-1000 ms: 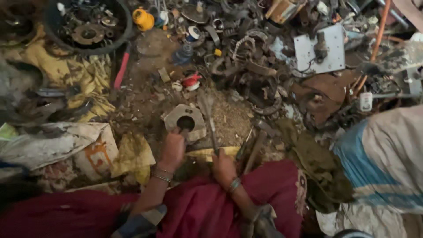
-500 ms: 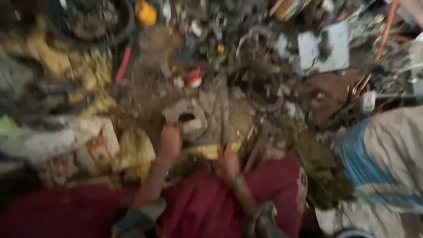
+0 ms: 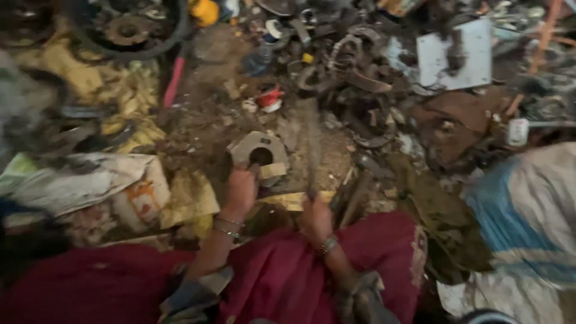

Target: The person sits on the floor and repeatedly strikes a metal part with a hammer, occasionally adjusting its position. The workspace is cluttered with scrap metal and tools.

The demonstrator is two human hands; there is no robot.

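Since a second ago both hands have kept their places; only the view has drifted slightly. The grey metal block with a round hole (image 3: 259,155) lies on the dirt floor (image 3: 204,129), and the left hand (image 3: 241,191) rests against its near edge, fingers curled onto it. The right hand (image 3: 316,217) is closed around the lower end of a long metal rod (image 3: 312,147) that stands blurred just right of the block. Around them, a yellow scrap (image 3: 294,199) lies between the hands, crumpled printed sacks (image 3: 102,186) sit to the left, and a red and white cap (image 3: 270,99) lies beyond. Farther off, a heap of rusty metal parts (image 3: 354,72), a flat pale plate (image 3: 456,57) and a black tyre ring (image 3: 129,33) crowd the ground. Red cloth (image 3: 282,276) covers the lap.
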